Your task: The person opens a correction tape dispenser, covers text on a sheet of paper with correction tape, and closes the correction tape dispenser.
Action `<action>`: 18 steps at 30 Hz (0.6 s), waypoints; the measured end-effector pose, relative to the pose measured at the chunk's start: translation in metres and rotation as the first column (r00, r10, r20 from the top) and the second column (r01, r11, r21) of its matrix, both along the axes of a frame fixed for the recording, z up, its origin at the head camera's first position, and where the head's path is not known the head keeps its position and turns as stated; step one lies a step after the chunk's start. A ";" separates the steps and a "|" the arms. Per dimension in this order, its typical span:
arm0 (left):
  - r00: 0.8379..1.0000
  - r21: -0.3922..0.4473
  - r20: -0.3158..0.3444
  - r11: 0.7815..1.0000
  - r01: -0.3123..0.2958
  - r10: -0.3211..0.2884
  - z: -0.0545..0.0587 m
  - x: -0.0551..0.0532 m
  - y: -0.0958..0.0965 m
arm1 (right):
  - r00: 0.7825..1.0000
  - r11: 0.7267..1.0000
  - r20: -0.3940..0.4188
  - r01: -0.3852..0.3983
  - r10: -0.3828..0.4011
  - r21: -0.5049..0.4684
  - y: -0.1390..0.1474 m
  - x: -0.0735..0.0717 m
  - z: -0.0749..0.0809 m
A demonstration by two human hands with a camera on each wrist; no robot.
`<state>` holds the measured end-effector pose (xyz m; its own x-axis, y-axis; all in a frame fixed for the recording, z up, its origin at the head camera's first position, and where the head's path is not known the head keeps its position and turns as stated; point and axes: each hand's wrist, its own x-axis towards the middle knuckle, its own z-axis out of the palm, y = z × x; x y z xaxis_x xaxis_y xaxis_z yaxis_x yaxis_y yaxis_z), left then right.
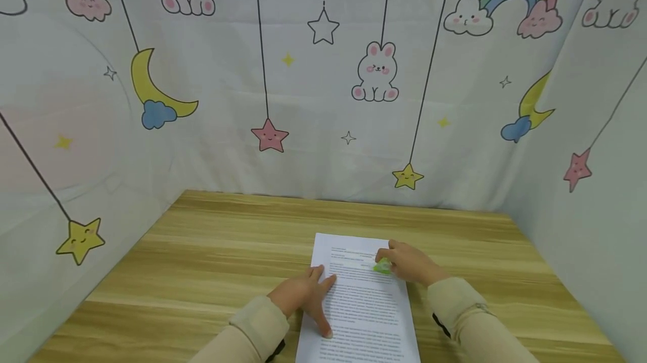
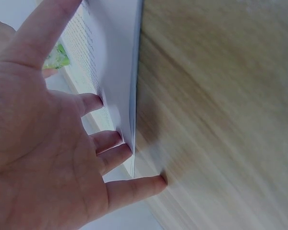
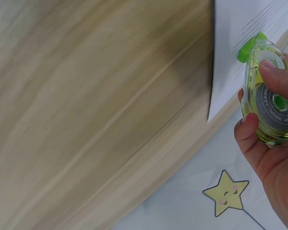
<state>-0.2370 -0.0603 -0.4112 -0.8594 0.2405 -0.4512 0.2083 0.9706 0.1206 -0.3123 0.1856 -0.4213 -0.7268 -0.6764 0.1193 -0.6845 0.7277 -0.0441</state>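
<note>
A stack of printed paper sheets (image 1: 366, 318) lies on the wooden table. My right hand (image 1: 411, 262) grips a clear green correction tape dispenser (image 3: 273, 117), thumb on its side. The green tip end (image 3: 249, 49) is down at the printed lines, near the top right of the page in the head view. My left hand (image 1: 305, 294) rests on the left edge of the paper with its fingers spread. In the left wrist view several fingertips (image 2: 113, 139) touch the sheet, and one finger reaches past the edge to the wood.
The wooden table (image 1: 217, 256) extends to both sides of the paper. White curtains (image 1: 323, 99) with printed stars, rabbits, moons and rainbows stand behind the table and along its left and right sides.
</note>
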 end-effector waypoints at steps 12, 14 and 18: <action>1.000 0.008 0.010 1.000 -0.004 0.004 0.000 -0.001 0.000 | 0.999 0.999 -0.028 -0.029 0.028 -0.039 0.024 0.006 0.003; 1.000 0.013 0.010 1.000 -0.005 0.005 0.000 0.000 0.000 | 0.999 0.999 -0.029 -0.018 0.017 -0.041 0.028 0.008 0.003; 1.000 -0.001 -0.004 1.000 -0.009 0.009 -0.002 -0.001 0.000 | 1.000 0.999 -0.015 0.007 -0.008 -0.041 0.033 0.007 0.002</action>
<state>-0.2378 -0.0603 -0.4128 -0.8634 0.2324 -0.4478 0.2000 0.9725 0.1190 -0.3049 0.2184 -0.4191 -0.7298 -0.6652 0.1579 -0.6798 0.7307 -0.0636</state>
